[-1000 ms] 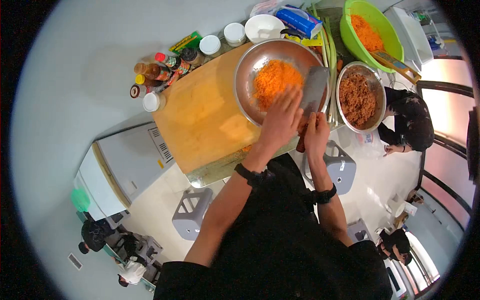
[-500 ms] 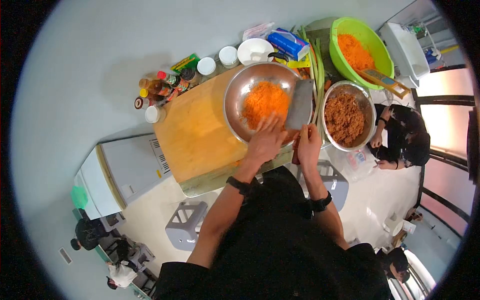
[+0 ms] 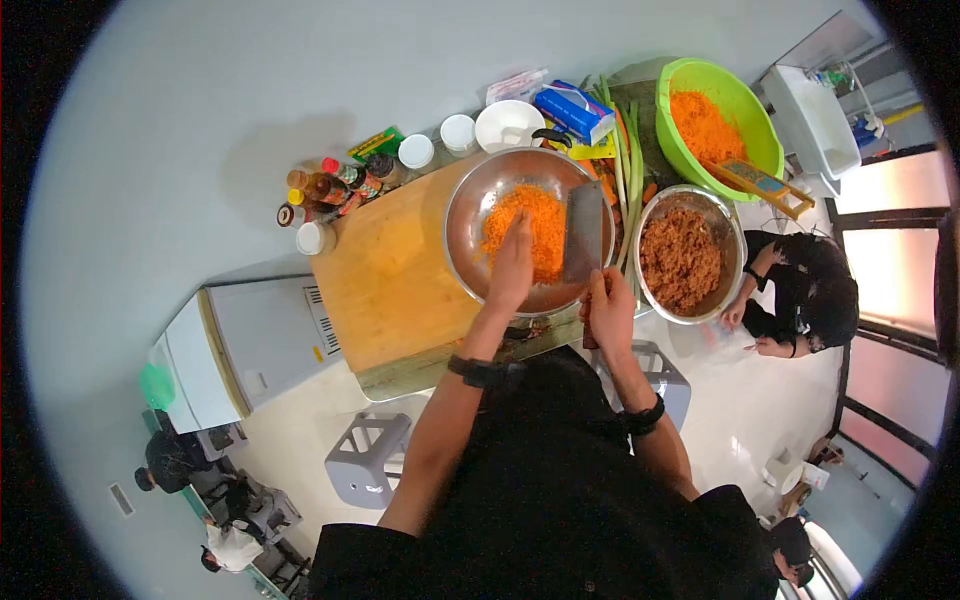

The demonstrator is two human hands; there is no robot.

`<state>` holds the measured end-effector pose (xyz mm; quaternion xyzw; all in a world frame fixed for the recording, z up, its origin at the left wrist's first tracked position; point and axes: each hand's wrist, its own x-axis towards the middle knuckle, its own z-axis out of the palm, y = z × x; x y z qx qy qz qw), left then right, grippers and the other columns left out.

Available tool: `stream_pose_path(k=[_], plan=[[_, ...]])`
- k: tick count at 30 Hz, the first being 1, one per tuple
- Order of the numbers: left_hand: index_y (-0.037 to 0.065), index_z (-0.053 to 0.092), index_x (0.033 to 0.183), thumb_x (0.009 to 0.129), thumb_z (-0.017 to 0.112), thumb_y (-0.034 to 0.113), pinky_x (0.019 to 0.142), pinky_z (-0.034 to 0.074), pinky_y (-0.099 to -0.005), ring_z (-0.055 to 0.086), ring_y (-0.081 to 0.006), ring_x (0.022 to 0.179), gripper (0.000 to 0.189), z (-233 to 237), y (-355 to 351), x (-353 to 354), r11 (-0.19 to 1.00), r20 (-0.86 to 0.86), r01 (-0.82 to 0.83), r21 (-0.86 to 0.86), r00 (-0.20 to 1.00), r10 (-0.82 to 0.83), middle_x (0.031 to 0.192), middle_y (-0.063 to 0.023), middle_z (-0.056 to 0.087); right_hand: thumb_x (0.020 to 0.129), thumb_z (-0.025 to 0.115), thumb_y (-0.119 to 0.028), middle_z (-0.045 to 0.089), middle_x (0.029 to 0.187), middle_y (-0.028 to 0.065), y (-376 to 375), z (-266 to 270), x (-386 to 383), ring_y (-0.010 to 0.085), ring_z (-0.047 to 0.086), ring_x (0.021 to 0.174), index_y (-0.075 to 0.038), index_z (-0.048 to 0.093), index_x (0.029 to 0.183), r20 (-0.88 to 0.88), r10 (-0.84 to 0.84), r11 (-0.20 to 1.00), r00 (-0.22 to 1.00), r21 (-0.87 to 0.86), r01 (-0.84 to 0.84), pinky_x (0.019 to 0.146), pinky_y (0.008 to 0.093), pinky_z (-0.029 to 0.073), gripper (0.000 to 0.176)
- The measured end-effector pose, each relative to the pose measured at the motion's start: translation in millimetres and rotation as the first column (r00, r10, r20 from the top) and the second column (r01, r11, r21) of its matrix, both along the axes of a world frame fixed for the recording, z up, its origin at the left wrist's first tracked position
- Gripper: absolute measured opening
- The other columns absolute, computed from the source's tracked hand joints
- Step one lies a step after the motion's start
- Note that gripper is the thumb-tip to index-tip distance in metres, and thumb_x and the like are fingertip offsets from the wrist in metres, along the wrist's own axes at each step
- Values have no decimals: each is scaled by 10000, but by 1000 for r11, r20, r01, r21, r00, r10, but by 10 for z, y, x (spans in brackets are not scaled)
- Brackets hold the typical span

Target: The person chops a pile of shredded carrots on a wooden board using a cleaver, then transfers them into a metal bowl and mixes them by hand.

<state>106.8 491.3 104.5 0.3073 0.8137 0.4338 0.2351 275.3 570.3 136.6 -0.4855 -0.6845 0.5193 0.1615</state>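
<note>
Left hand (image 3: 512,265) is open and flat, fingers pressed onto the carrot shreds (image 3: 545,215) in the steel bowl (image 3: 465,225), which sits at the right end of the board (image 3: 395,275). Right hand (image 3: 607,312) is closed round the cleaver (image 3: 585,232) handle, with the blade over the bowl's right rim. I'd sweep with flat fingers and keep the edge turned away from them. It's tight on the right: mince bowl (image 3: 700,196) just beside, leeks (image 3: 628,150) between. Bottles (image 3: 320,190) are far left.
</note>
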Motion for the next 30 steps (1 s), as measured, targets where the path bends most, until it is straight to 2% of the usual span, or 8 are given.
stream_pose_path(k=[2,11,18,20,21,25,26,30], plan=[[-2,339,1467,1035,335,350,1193,165,-412,251,-278,1454,557,220,27,-114,913,823,-347,215,568,22,1546,-173,311,994,513,-207,593,605,99,84,-77,42,184,600,505,-24,549,922,5,15,998,1000,58,-15,472,334,451,200],[-52,510,1313,784,391,-191,1150,321,-377,431,-264,1359,560,593,-322,-393,863,793,-311,398,590,-152,1398,-179,506,1017,477,-192,550,642,33,92,16,242,96,509,485,-39,500,831,14,-54,978,998,-203,55,444,258,406,242],[-9,559,1262,858,515,-62,1074,420,-424,554,-311,1232,409,1203,-253,-369,900,690,-208,383,713,-129,1268,-164,608,1006,488,-196,548,614,52,56,80,277,128,536,482,-30,508,843,18,-69,965,997,-253,71,448,300,421,234],[48,646,1115,963,525,144,910,502,-415,654,-279,1032,218,744,-265,-494,806,904,-411,426,176,-389,1099,-144,680,1001,493,-207,559,593,73,13,69,299,160,564,478,-23,519,857,41,-60,970,997,-233,68,457,336,438,235],[48,646,1115,963,525,144,910,502,-415,654,-279,1032,218,566,-269,-489,803,905,-418,424,174,-388,1099,-144,680,1001,494,-207,560,593,69,-12,72,298,155,559,473,-23,519,855,32,-79,961,996,-264,84,452,331,434,236],[43,648,978,997,486,237,731,481,-422,640,-331,823,253,-2,30,-441,996,238,84,-41,969,-72,866,-138,671,1000,503,-209,557,596,55,13,90,248,135,539,463,-26,513,851,23,-3,984,1000,-176,6,437,309,425,236],[42,648,943,1005,477,260,687,476,-423,636,-344,770,284,-72,41,-417,963,-42,105,-248,992,-119,807,-136,669,1011,487,-181,552,621,40,-18,213,239,93,508,479,-31,494,828,18,-36,970,999,-241,39,435,263,404,237],[37,608,940,1012,456,240,670,462,-422,620,-353,734,264,203,106,-505,997,30,82,-11,996,-81,772,-126,650,1012,491,-181,554,624,40,-38,170,230,95,518,486,-25,498,833,-17,-62,963,998,-264,55,439,261,411,237]])
